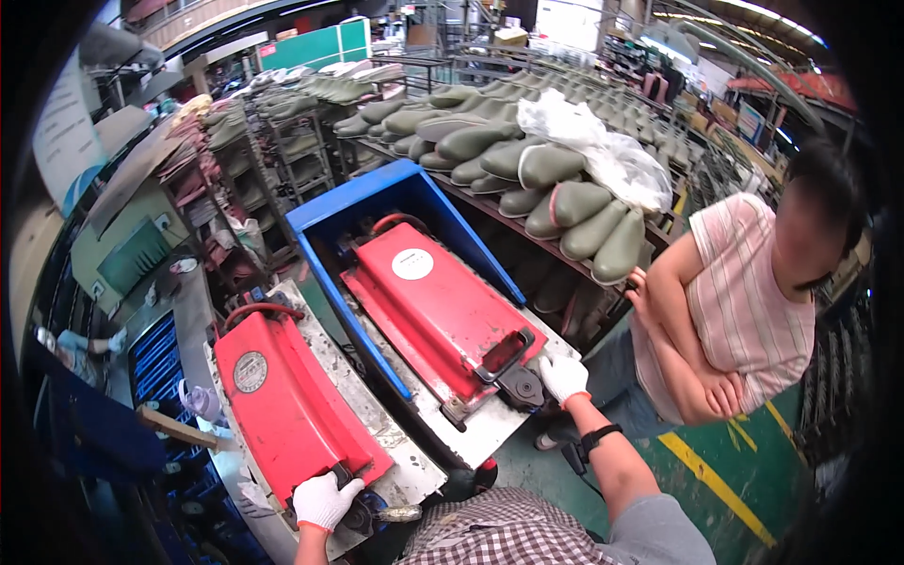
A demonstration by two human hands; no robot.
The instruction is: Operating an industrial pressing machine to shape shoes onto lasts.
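Note:
Two long red machine covers lie side by side in front of me. My left hand (pixel 323 502), in a white glove, is closed round the black handle (pixel 335 473) at the near end of the left red cover (pixel 292 405). My right hand (pixel 563 378), also gloved in white, is at the near right corner of the right red cover (pixel 428 306), beside a round black fitting (pixel 521 386). Its fingers run together, so their grip is unclear. A black loop handle (pixel 508 356) stands on that cover, left of my right hand.
A blue three-sided guard (pixel 353 193) surrounds the right cover. Behind it, a rack holds many olive-green boot-shaped pieces (pixel 593 226) and crumpled clear plastic (pixel 593 141). A person with folded arms (pixel 692 348) stands close on my right. A wooden bar (pixel 184 426) juts in at left.

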